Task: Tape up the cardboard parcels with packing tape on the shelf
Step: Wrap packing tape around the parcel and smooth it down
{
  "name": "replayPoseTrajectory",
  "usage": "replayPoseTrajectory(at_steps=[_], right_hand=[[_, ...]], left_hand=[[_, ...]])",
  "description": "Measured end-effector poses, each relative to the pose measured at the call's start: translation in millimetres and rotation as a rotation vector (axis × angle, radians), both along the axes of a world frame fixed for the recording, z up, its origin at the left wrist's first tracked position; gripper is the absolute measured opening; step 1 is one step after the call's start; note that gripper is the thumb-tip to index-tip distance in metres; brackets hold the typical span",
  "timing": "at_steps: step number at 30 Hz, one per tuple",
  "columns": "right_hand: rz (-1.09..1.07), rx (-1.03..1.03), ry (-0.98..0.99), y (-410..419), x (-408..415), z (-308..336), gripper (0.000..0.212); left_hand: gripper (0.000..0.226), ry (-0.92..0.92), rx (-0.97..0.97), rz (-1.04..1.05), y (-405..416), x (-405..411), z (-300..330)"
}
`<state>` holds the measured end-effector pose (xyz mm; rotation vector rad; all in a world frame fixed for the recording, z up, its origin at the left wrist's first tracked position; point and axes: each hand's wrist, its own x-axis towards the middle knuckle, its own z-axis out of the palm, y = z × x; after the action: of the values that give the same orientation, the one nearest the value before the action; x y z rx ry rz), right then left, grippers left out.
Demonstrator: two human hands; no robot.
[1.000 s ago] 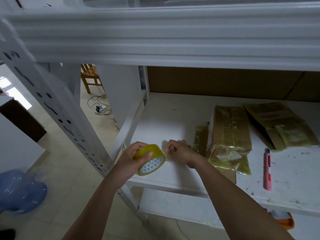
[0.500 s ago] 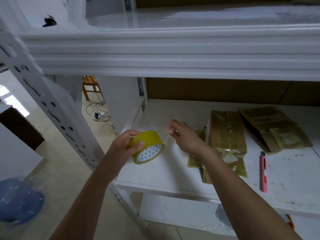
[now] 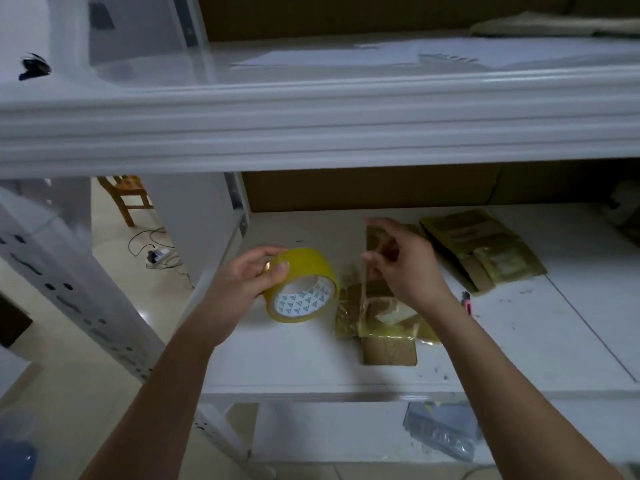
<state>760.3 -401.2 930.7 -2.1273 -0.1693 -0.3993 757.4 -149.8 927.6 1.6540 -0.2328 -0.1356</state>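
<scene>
The right hand has swung right over the parcel on the shelf, pinching the tape end, while the left hand grasps the tape roll, strip ready to stick.

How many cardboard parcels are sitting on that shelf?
2. One taped parcel lies near the shelf's front edge, partly behind the right hand. The other parcel lies farther back and to the right. More could be hidden past the picture's right edge.
</scene>
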Motion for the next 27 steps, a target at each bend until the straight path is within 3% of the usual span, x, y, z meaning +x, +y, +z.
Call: replayPoseTrajectory(at_steps=[2,6,8,13,24,27], right_hand=[[-0.102,0.074,-0.011,-18.4,-8.5,0.3,0.042],[-0.253,0.191,0.025,-49.7,-24.2,-6.8,0.04],[-0.266,0.236,0.058,-57.6,-29.9,-14.9,0.038],[-0.308,0.307,0.074,-70.3,-37.6,-30.7,0.033],[-0.336,0.406,0.13,-80.9,-33.5,-50.2,0.027],[-0.339,0.461,0.195,-83.7,-30.9,-61.3,0.027]], left_hand=[[0.031,-0.039,0.068,0.011,-14.6,5.5,7.8],[0.016,-0.198,0.434,0.09,-35.1,16.0,1.6],[0.001,-0.18,0.464,0.082,-44.8,15.6,-3.3],[0.013,-0.198,0.595,0.042,-64.9,16.2,-7.3],[0.003,-0.243,0.724,-0.008,-80.1,26.0,-13.2],[0.009,-0.225,0.787,-0.01,-83.4,31.9,-18.2]])
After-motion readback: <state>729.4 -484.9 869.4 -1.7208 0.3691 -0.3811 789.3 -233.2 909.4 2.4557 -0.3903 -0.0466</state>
